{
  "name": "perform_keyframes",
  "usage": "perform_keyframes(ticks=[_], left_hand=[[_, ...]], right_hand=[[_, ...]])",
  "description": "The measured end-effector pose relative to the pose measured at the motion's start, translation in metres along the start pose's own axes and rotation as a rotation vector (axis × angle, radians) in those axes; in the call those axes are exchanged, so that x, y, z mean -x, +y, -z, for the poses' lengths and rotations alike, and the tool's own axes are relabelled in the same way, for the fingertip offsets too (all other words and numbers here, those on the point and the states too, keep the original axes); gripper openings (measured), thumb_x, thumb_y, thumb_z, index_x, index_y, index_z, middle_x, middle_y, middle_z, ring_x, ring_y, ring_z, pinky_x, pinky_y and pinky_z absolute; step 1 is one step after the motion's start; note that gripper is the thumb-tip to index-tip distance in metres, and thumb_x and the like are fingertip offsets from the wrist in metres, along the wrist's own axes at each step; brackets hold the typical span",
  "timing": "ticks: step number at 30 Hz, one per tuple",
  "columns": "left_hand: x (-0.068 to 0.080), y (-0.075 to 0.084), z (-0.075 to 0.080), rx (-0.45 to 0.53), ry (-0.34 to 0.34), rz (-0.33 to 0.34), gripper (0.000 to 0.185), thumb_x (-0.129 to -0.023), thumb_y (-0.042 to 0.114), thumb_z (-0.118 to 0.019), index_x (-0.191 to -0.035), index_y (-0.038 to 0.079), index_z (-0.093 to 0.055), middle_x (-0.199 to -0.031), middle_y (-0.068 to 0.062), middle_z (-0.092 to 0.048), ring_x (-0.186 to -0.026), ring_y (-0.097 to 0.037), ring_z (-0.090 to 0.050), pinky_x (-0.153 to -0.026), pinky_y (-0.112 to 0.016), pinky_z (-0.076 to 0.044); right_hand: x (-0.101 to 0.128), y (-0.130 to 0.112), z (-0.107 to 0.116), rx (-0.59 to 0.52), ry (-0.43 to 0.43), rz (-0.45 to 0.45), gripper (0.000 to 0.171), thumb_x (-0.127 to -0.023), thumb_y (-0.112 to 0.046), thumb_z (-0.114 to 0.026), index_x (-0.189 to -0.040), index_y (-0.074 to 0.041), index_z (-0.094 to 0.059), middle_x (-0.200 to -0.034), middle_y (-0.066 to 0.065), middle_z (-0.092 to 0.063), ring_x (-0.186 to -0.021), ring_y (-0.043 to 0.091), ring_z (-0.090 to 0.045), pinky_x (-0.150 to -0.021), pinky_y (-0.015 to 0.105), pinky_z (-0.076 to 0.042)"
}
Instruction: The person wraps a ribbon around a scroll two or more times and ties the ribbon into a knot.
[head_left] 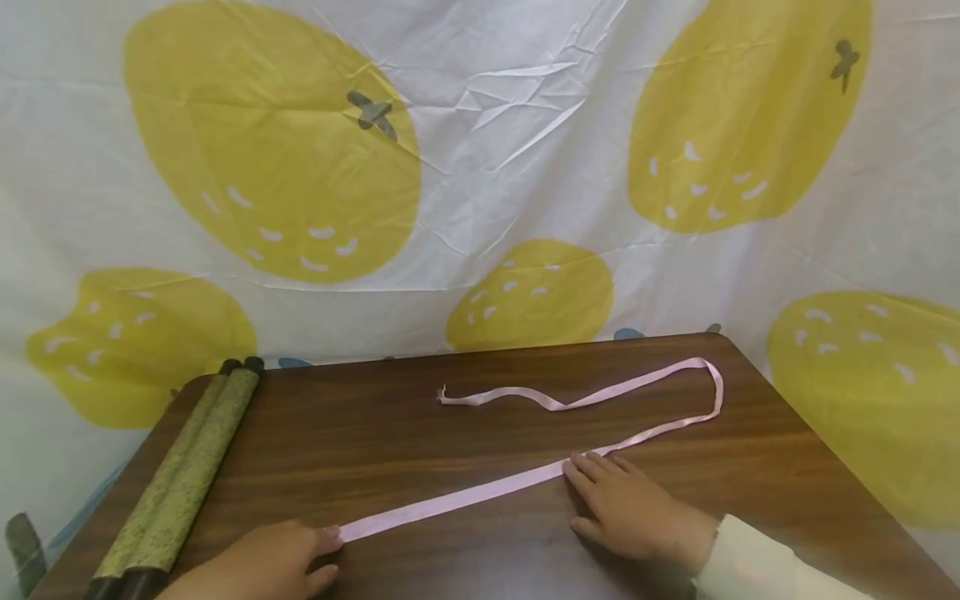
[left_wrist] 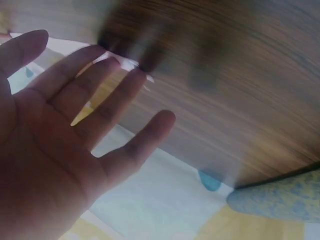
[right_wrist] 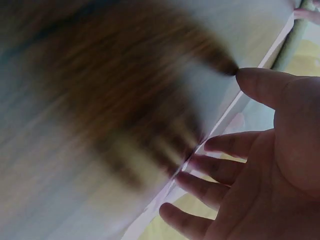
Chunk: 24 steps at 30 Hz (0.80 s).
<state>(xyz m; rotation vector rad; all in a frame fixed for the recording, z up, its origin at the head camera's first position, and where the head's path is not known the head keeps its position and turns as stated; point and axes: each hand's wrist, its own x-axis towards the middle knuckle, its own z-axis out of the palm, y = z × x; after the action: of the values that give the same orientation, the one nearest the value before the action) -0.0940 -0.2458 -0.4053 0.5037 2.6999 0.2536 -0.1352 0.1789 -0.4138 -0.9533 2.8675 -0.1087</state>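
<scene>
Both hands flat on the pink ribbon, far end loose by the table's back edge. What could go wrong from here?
1. The ribbon is only pressed by straight fingers of the left hand and right hand, not pinched; it may slip out if pulled.
2. Its loop lies close to the far right edge of the table; a tug could drag it over.
3. The free stretch shows a twist, which could stay in when it is drawn flat.
</scene>
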Motion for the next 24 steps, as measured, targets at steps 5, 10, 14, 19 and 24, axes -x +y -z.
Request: perform_keyframes(ticks=[5, 10, 14, 19, 24], left_hand=[[0.005, -0.009, 0.006, 0.077, -0.054, 0.046, 0.038, -0.093, 0.031, -0.070, -0.125, 0.012, -0.070, -0.122, -0.013, -0.071, -0.110, -0.037, -0.068, -0.090, -0.057, -0.053], [0.009, -0.010, 0.011, 0.116, -0.054, 0.151, 0.024, -0.094, 0.031, -0.068, -0.095, 0.007, -0.074, -0.091, -0.012, -0.074, -0.084, -0.029, -0.069, -0.072, -0.053, -0.054], [0.011, -0.014, 0.015, 0.091, -0.054, 0.225, 0.037, -0.095, 0.033, -0.064, -0.064, 0.014, -0.058, -0.060, 0.001, -0.052, -0.060, -0.016, -0.050, -0.057, -0.040, -0.042], [0.016, -0.024, 0.018, 0.024, -0.015, 0.252, 0.042, -0.095, 0.037, -0.063, -0.061, 0.013, -0.051, -0.058, 0.002, -0.046, -0.058, -0.017, -0.046, -0.056, -0.040, -0.041], [0.014, -0.035, 0.022, 0.032, -0.011, 0.246, 0.034, -0.096, 0.036, -0.063, -0.070, 0.013, -0.065, -0.067, 0.001, -0.063, -0.065, -0.017, -0.059, -0.062, -0.045, -0.051]], right_hand=[[0.004, 0.002, 0.001, 0.022, 0.002, 0.007, 0.070, -0.094, -0.047, -0.062, -0.145, -0.001, -0.048, -0.151, 0.018, -0.048, -0.139, 0.037, -0.047, -0.109, 0.061, -0.039], [0.014, -0.009, 0.000, 0.076, -0.014, 0.046, 0.070, -0.092, -0.052, -0.062, -0.144, -0.005, -0.051, -0.148, 0.013, -0.053, -0.134, 0.034, -0.052, -0.104, 0.060, -0.043], [0.020, -0.022, -0.004, 0.127, -0.038, 0.114, 0.070, -0.091, -0.057, -0.061, -0.143, -0.009, -0.054, -0.144, 0.008, -0.058, -0.128, 0.032, -0.057, -0.100, 0.056, -0.048], [0.019, -0.035, -0.009, 0.201, 0.003, 0.244, 0.069, -0.092, -0.063, -0.056, -0.139, -0.014, -0.058, -0.139, 0.005, -0.060, -0.118, 0.025, -0.060, -0.090, 0.048, -0.056], [0.012, -0.043, -0.009, 0.222, 0.017, 0.290, 0.075, -0.090, -0.072, -0.049, -0.137, -0.015, -0.061, -0.139, 0.004, -0.060, -0.113, 0.020, -0.059, -0.087, 0.043, -0.058]])
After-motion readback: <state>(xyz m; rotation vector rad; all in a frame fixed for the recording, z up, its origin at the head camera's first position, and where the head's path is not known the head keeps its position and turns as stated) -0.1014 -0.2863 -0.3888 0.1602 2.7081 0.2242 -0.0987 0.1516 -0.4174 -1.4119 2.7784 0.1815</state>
